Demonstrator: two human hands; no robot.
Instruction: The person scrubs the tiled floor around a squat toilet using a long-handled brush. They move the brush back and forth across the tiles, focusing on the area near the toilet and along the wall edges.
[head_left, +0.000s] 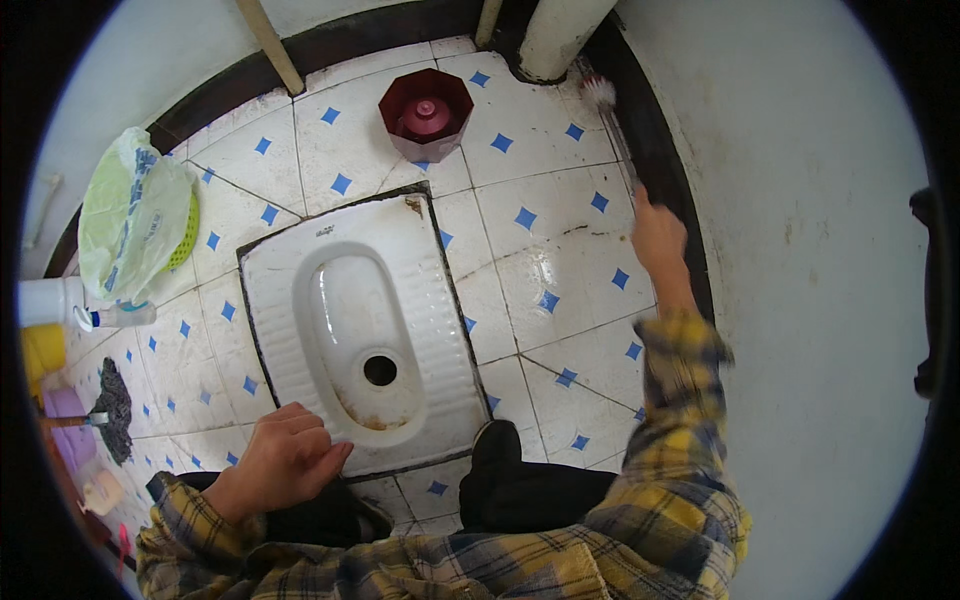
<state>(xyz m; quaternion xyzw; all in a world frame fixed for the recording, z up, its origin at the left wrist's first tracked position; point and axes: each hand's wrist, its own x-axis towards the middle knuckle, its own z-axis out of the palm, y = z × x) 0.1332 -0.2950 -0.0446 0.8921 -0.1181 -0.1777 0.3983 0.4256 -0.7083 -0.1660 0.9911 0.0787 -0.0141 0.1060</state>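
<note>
My right hand (661, 238) grips the handle of a toilet brush (616, 139) and reaches forward along the right wall. The brush's white bristle head, with some red on it, is down by the dark skirting, close to the foot of a white pipe. My left hand (281, 456) hangs over the near left side of a white ceramic squat toilet (450, 390), its fingers curled and nothing visible in them. Brownish stains mark the near end of the toilet's bowl, below the dark drain hole.
Beyond the toilet stands a dark red octagonal brush holder (427, 150). A bag-lined green basket (184, 240), a spray bottle (127, 314) and a grey mop head (115, 412) are at left. The thick pipe (559, 37) rises at the back corner.
</note>
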